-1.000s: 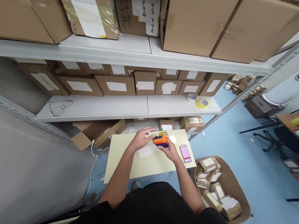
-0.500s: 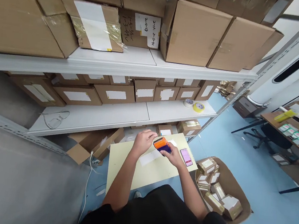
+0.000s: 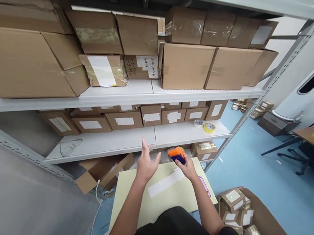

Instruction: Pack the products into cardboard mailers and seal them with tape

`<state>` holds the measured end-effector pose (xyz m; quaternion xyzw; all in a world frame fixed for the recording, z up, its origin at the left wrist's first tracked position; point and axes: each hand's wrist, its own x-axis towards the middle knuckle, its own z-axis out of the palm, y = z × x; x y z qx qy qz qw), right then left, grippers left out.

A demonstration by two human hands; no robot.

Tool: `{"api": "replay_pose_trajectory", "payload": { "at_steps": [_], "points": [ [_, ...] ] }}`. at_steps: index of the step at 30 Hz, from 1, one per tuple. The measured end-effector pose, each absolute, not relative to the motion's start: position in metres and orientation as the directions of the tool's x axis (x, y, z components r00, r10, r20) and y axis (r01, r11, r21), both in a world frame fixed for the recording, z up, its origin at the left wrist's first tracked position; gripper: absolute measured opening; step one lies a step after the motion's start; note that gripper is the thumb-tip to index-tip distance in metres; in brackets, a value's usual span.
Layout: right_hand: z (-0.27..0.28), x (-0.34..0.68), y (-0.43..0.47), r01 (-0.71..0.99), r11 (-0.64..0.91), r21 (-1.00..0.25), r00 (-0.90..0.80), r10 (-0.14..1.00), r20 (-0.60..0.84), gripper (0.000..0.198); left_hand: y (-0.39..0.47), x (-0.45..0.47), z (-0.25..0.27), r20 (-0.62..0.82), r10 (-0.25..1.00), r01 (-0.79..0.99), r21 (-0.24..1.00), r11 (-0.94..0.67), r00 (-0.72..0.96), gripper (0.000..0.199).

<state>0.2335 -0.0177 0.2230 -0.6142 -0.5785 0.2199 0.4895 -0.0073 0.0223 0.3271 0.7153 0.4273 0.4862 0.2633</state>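
My right hand (image 3: 187, 167) is closed around a small orange-and-purple block-shaped item (image 3: 177, 155) above the table; its kind cannot be made out. To its left, my left hand (image 3: 147, 166) is raised with fingers apart and nothing in it. Below them, on the pale yellow table (image 3: 132, 191), lies a white paper strip (image 3: 162, 183). A phone with a pink screen (image 3: 204, 186) rests on the table's right side, partly covered by my right forearm.
Shelves ahead hold cardboard boxes (image 3: 186, 67), a yellow tape roll (image 3: 209, 128), a white tape roll (image 3: 198, 123) and eyeglasses (image 3: 69, 147). An open carton (image 3: 100, 170) stands at the table's left. A large cardboard bin (image 3: 272, 229) at right contains several small boxes.
My left hand has opened and moved away from the orange-and-purple item, its fingers now spread upward. My right hand still holds the item. The view has tilted up, showing more upper shelf.
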Motion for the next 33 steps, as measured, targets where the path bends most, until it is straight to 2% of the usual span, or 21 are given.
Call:
{"api": "replay_pose_trajectory", "payload": {
  "at_steps": [7, 11, 18, 22, 26, 29, 33],
  "points": [
    [0.212, 0.289, 0.065, 0.738, -0.04, -0.674, 0.278, 0.928, 0.249, 0.055, 0.029, -0.016, 0.322, 0.456, 0.883, 0.397, 0.795, -0.46, 0.109, 0.074],
    [0.22, 0.306, 0.125, 0.832, -0.007, -0.555, 0.168, 0.956, 0.239, 0.055, 0.023, -0.001, 0.314, 0.416, 0.905, 0.444, 0.797, -0.41, 0.089, 0.064],
    [0.212, 0.322, 0.186, 0.919, 0.022, -0.394, 0.043, 0.987, 0.156, 0.04, 0.008, 0.016, 0.309, 0.355, 0.908, 0.527, 0.74, -0.418, 0.221, 0.049],
    [0.203, 0.326, 0.194, 0.925, 0.062, -0.375, -0.001, 0.987, 0.161, 0.044, 0.005, 0.024, 0.305, 0.315, 0.928, 0.542, 0.754, -0.372, 0.199, 0.048],
    [0.206, 0.328, 0.189, 0.885, 0.11, -0.452, -0.016, 0.978, 0.207, 0.06, 0.005, 0.038, 0.298, 0.304, 0.919, 0.557, 0.73, -0.395, 0.253, 0.043],
    [0.211, 0.327, 0.173, 0.839, 0.222, -0.497, -0.045, 0.938, 0.344, 0.069, 0.005, 0.045, 0.295, 0.29, 0.899, 0.558, 0.708, -0.432, 0.328, 0.043],
    [0.215, 0.317, 0.131, 0.697, 0.441, -0.565, -0.155, 0.863, 0.482, 0.058, 0.004, 0.046, 0.291, 0.244, 0.91, 0.54, 0.742, -0.398, 0.336, 0.044]
  ]
}}
